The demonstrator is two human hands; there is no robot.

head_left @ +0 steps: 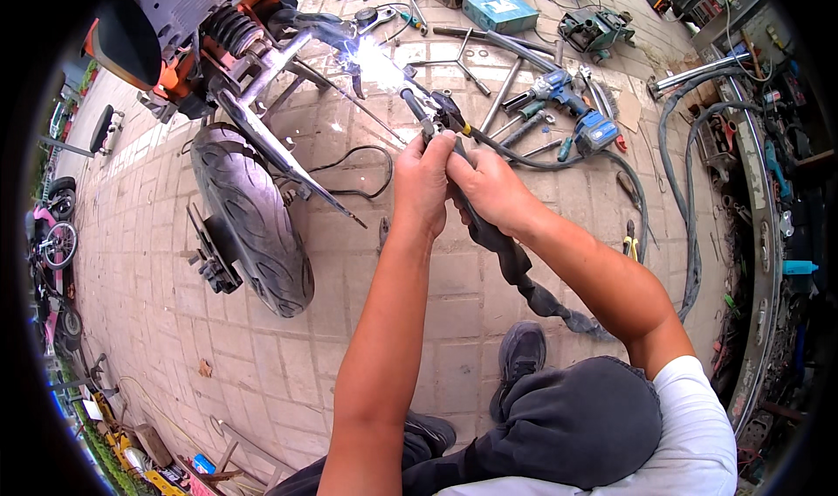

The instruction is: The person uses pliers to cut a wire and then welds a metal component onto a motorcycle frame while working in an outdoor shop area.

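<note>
My left hand (421, 182) and my right hand (494, 186) are closed together around the handle of a welding torch (417, 103), both forearms stretched forward. The torch's thick black cable (499, 250) droops back under my right forearm. Beyond the nozzle a white-blue arc (374, 62) glares, hiding the exact spot where the tip meets the metal. The arc is beside the silvery swing arm (266, 73) of an orange-framed two-wheeler (170, 73) with a black coil spring (234, 32). A black-tyred wheel (253, 221) stands on the paving, left of my hands.
A blue cordless impact wrench (563, 95), a three-armed socket wrench (463, 58) and several tools lie beyond my right hand. Behind them are a green case (499, 12) and a green vise-like machine (595, 32). Yellow-handled pliers (630, 241) and hoses (685, 191) lie rightward.
</note>
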